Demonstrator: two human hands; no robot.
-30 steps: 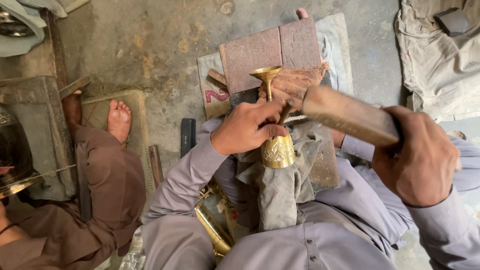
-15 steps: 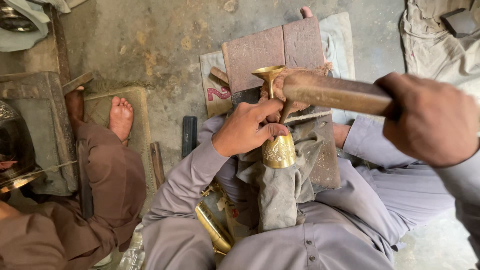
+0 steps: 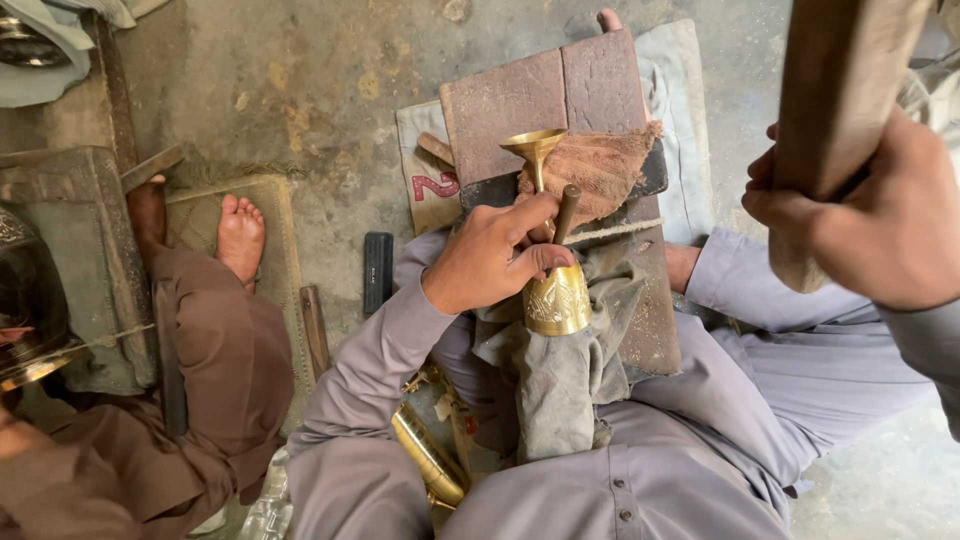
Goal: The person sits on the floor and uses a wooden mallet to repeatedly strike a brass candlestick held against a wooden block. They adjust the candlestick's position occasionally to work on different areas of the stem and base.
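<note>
Clearly the work in hand is chasing or punching a pattern into a brass goblet (image 3: 553, 262), and the moment sits at the top of a hammer stroke. The left hand (image 3: 495, 255) is clenched around the goblet's stem and pinches a slim dark punch (image 3: 565, 212) against it, the tool slanting down towards the engraved brass bowl, which lies over a grey cloth (image 3: 560, 385) on the person's lap. The goblet's flared foot points away, just in front of a brown fibrous pad (image 3: 600, 165) that rests on a reddish stone block (image 3: 560, 90). The right hand (image 3: 880, 220) is wrapped tight around a thick wooden mallet (image 3: 835, 100), raised high and well apart from the punch; its upper end is cut off by the frame. I judge the next move to be a downward blow, which calls for the mallet to meet the punch's top squarely while the left hand keeps goblet and tool from rolling on the cloth. Where exactly the punch's tip bites is hidden behind the fingers, so it may be on the bowl's rim or on the stem. Beside the lap lies another brass piece (image 3: 428, 455), and a second person's bare foot (image 3: 240, 235) rests on a mat to the left.
</note>
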